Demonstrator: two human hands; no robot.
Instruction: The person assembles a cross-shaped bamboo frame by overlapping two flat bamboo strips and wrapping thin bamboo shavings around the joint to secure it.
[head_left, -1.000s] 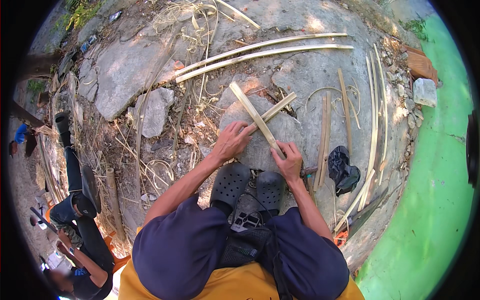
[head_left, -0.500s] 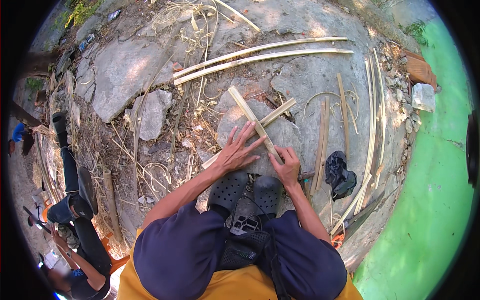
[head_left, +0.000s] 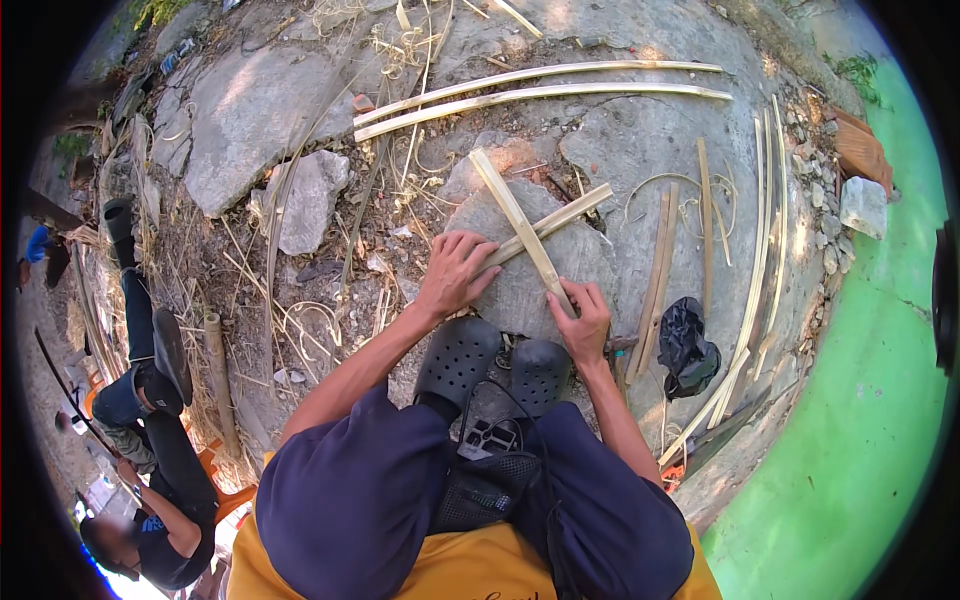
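On a flat grey stone slab (head_left: 550,290) in front of my feet, two pale bamboo strips lie crossed in an X. The upper bamboo strip (head_left: 508,205) slants from far left to near right. My right hand (head_left: 584,320) pinches its near end between thumb and fingers. The lower bamboo strip (head_left: 572,213) passes beneath it, its far end pointing right. My left hand (head_left: 456,274) is closed round that strip's left part, fingers curled over it, so its left end is hidden.
Two long bamboo strips (head_left: 540,92) lie beyond the slab. More long strips (head_left: 760,240) lie at right, near a black plastic bag (head_left: 688,348). Green water or ground (head_left: 850,430) borders the right side. A seated person (head_left: 165,520) holds a long thin piece at left.
My left hand has slid left off the crossing, and its spread fingers have curled round the lower strip. My right hand keeps its pinch on the upper strip. The view has shifted slightly.
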